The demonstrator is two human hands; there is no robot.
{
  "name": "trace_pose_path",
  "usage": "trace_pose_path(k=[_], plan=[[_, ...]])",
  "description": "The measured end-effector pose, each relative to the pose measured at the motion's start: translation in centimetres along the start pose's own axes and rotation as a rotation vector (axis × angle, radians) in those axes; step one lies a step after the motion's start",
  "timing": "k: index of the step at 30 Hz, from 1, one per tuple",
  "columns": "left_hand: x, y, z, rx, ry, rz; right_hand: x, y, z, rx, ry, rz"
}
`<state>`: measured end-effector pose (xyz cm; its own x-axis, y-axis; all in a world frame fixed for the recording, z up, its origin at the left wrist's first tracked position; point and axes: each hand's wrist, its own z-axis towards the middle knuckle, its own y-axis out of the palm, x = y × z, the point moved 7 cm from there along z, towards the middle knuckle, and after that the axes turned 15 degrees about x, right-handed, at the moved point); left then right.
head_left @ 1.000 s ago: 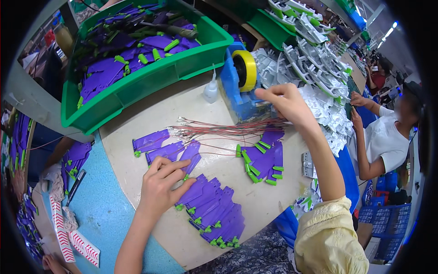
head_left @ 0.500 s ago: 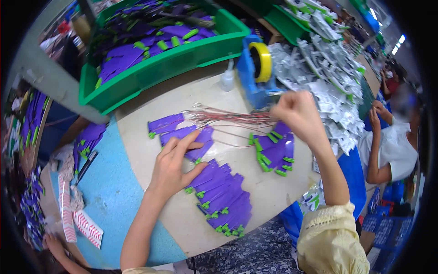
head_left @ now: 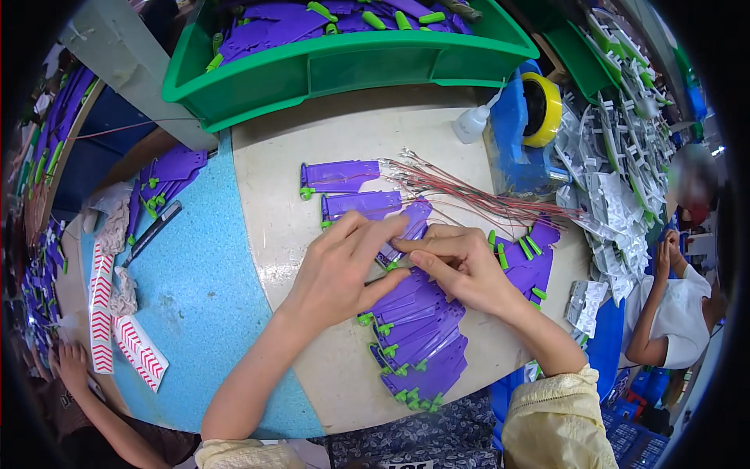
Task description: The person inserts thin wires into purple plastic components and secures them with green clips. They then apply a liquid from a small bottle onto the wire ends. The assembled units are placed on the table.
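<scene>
My left hand [head_left: 348,266] holds a flat purple piece [head_left: 418,219] with a green tip, its thumb and fingers around the piece's sides. Over the same piece, my right hand [head_left: 473,270] has thumb and forefinger pinched together; whatever is between them is too small to make out. Just beyond my left hand lie two more purple pieces with thin wires across them, one of them the farther piece [head_left: 340,177]. A bundle of red and dark wires [head_left: 476,195] stretches to the right. Below my hands, a fanned row of purple pieces [head_left: 426,336] overlaps, green tips toward the left and front.
A green bin [head_left: 305,74] of purple pieces stands at the back. Right of it are a white squeeze bottle [head_left: 472,123], a blue tape dispenser [head_left: 508,117] with yellow-rimmed tape, and heaped grey-white parts [head_left: 617,203]. Another purple pile [head_left: 535,270] lies beside my right hand. Other people sit both sides.
My right hand has come from beside the tape dispenser, left and nearer, to the purple piece at my left hand. The head view has shifted, showing less of the bin.
</scene>
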<state>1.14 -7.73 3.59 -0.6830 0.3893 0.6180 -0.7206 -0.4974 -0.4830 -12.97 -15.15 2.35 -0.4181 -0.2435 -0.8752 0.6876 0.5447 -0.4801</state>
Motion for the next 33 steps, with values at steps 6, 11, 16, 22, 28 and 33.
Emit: trace_pose_path(k=[6, 11, 16, 22, 28, 33], plan=[[0.6, 0.0, -1.2, 0.034, -0.029, 0.074, -1.9, -0.9, -0.2, 0.213, -0.291, -0.164], [0.7, 1.0, -0.2, -0.120, -0.094, 0.115, -3.4, -4.2, 1.3, 0.421, -0.134, -0.190], [-0.6, 0.7, -0.9, -0.046, -0.192, -0.005, -3.4, -0.6, 5.0, 0.003, -0.076, -0.274], [-1.3, 0.5, -1.5, 0.017, -0.267, -0.094, -4.0, 3.1, 5.9, -0.394, 0.227, -0.132], [-1.4, 0.3, -1.5, 0.022, -0.297, -0.115, -2.7, 3.9, 4.8, -0.319, 0.277, -0.044], [0.2, 0.1, -0.6, -0.020, -0.248, -0.030, -2.5, 2.0, 2.8, 0.131, -0.266, -0.203]])
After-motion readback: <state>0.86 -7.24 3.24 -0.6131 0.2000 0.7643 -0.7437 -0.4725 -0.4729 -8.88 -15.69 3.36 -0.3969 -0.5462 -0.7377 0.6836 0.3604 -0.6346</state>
